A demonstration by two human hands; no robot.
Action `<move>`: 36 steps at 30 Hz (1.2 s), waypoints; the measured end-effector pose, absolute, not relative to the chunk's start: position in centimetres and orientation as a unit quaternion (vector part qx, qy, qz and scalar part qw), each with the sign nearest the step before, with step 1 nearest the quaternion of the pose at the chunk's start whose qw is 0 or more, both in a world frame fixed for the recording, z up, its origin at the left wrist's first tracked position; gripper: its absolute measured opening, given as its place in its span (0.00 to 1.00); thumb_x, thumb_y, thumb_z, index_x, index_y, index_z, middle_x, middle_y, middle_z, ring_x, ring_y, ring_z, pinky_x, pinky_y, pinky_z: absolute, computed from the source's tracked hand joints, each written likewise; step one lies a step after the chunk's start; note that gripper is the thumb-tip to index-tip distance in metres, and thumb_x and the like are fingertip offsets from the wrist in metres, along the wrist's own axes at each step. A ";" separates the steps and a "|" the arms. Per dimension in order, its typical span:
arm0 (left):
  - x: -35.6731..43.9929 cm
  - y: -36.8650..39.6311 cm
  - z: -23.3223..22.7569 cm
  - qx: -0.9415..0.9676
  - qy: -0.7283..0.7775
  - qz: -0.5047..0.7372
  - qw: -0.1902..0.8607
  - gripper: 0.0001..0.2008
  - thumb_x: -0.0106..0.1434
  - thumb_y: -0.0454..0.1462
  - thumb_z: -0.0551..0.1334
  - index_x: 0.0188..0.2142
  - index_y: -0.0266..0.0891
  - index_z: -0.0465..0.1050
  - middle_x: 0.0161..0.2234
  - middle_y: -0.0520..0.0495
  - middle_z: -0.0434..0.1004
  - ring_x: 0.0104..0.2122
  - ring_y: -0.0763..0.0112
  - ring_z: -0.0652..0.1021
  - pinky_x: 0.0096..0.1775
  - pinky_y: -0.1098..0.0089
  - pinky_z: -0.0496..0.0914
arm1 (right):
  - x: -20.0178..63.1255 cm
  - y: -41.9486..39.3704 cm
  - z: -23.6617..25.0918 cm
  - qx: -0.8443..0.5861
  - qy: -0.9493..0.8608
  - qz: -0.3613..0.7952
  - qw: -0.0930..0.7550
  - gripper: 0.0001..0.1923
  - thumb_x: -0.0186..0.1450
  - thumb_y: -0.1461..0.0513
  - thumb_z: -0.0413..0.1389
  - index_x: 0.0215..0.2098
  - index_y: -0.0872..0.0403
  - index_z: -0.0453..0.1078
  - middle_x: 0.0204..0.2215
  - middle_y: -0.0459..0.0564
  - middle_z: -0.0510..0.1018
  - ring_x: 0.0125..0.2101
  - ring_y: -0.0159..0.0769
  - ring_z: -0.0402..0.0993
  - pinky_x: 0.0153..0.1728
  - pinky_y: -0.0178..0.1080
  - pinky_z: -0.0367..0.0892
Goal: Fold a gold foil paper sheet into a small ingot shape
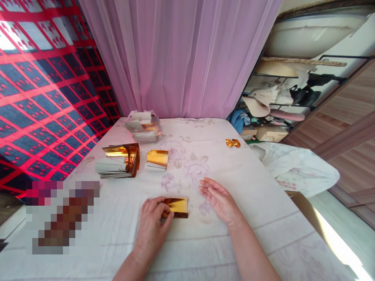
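Observation:
A small sheet of gold foil paper [180, 206] lies on the table in front of me, with a fold along its near edge. My left hand [152, 218] holds the sheet's left end, thumb and fingers closed round it, so that end is partly hidden. To the right of the sheet, apart from it, my right hand [220, 201] is raised with fingers extended and slightly curved, holding nothing. Beyond my hands lies a short stack of gold foil paper [157, 158], and left of it a thicker curled stack [123, 160]. Two folded gold foil pieces [232, 143] sit together at the far right.
A clear plastic bag [143, 127] with more paper stands at the back left. The table wears a flowered cloth [205, 249]. A purple curtain [181, 58] hangs behind it. On the right are a loaded shelf [281, 91] and a white plastic bag [301, 168]. The left foreground is blurred.

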State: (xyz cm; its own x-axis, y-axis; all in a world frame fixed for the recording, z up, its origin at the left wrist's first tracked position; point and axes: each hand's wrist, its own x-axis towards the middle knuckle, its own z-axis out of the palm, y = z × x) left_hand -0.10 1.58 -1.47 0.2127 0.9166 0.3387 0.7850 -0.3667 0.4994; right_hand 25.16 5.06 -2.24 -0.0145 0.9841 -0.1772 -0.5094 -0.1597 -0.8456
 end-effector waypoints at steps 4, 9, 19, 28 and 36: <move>-0.2 1.7 -1.4 0.764 0.555 0.309 0.111 0.03 0.60 0.36 0.60 0.30 0.43 0.72 0.37 0.46 0.76 0.40 0.59 0.76 0.51 0.49 0.66 | 25.2 5.1 -2.2 -0.400 -0.300 0.647 0.576 0.20 0.52 0.56 0.68 0.43 0.48 0.77 0.45 0.51 0.80 0.43 0.40 0.76 0.53 0.48 0.65; -0.2 1.6 -1.5 0.767 0.557 0.298 0.116 0.03 0.60 0.36 0.60 0.33 0.44 0.73 0.38 0.47 0.77 0.40 0.60 0.76 0.53 0.47 0.63 | 25.2 5.1 -2.2 -0.401 -0.303 0.647 0.574 0.19 0.53 0.56 0.68 0.43 0.47 0.77 0.45 0.50 0.80 0.43 0.39 0.76 0.53 0.48 0.65; -0.2 1.6 -1.8 0.773 0.553 0.294 0.096 0.05 0.61 0.37 0.59 0.35 0.44 0.74 0.39 0.46 0.78 0.42 0.60 0.77 0.55 0.50 0.62 | 25.2 5.1 -2.1 -0.407 -0.297 0.646 0.574 0.19 0.50 0.59 0.69 0.42 0.47 0.77 0.45 0.50 0.80 0.43 0.39 0.76 0.54 0.49 0.65; -0.2 1.6 -1.6 0.774 0.552 0.291 0.107 0.05 0.61 0.37 0.59 0.34 0.44 0.74 0.38 0.46 0.77 0.44 0.58 0.75 0.55 0.49 0.62 | 25.1 5.1 -2.2 -0.406 -0.291 0.644 0.579 0.17 0.50 0.58 0.69 0.39 0.48 0.77 0.44 0.50 0.80 0.43 0.39 0.76 0.54 0.49 0.65; -0.2 1.6 -1.8 0.775 0.551 0.288 0.107 0.05 0.60 0.37 0.60 0.34 0.45 0.75 0.38 0.47 0.78 0.45 0.58 0.76 0.55 0.48 0.62 | 25.3 5.0 -2.0 -0.406 -0.296 0.634 0.588 0.12 0.50 0.56 0.69 0.30 0.49 0.76 0.45 0.50 0.80 0.42 0.40 0.77 0.54 0.52 0.64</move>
